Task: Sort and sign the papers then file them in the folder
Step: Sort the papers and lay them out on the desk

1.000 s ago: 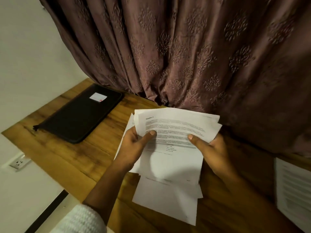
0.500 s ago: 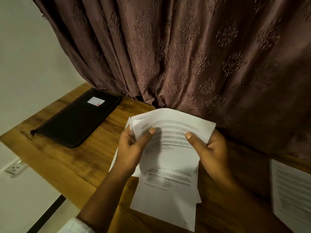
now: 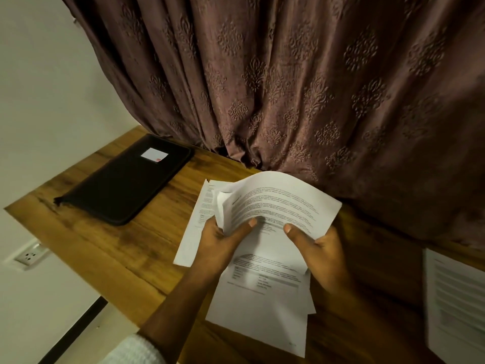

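Note:
Both my hands hold a loose stack of printed white papers [image 3: 275,203] above the wooden table [image 3: 110,253]. My left hand [image 3: 223,240] grips the stack's left edge with the thumb on top. My right hand [image 3: 320,248] grips the right side, its thumb pressing on the top sheet, which is bent upward in an arch. Lower sheets [image 3: 259,311] of the stack hang down toward me. A black zipped folder [image 3: 123,182] with a small white label lies shut on the table to the left.
Another printed sheet [image 3: 456,303] lies on the table at the far right edge. A brown patterned curtain [image 3: 288,82] hangs right behind the table. A wall socket [image 3: 29,256] sits below the table's left corner.
The top sheet has been lifted and curled upward, exposing printed text on the sheet below. Both hands kept their grip on the stack.

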